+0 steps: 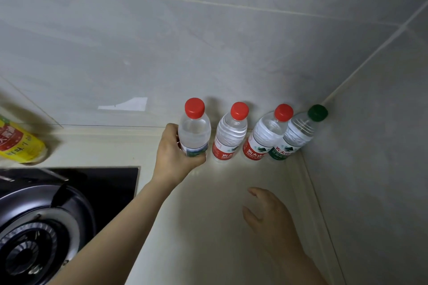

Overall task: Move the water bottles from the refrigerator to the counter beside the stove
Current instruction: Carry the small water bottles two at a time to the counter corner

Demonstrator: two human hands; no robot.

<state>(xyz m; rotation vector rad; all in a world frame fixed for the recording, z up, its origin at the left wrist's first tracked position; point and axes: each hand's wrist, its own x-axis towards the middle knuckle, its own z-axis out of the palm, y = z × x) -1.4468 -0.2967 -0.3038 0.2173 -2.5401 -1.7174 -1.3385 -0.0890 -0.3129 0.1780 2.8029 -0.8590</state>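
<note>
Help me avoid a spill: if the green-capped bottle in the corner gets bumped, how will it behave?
The green-capped bottle looks full, so probably heavy for its size and slow to slide. Tall and narrow, it could tip if struck near the cap, though the corner walls and the neighbouring red-capped bottle would likely catch it.
</note>
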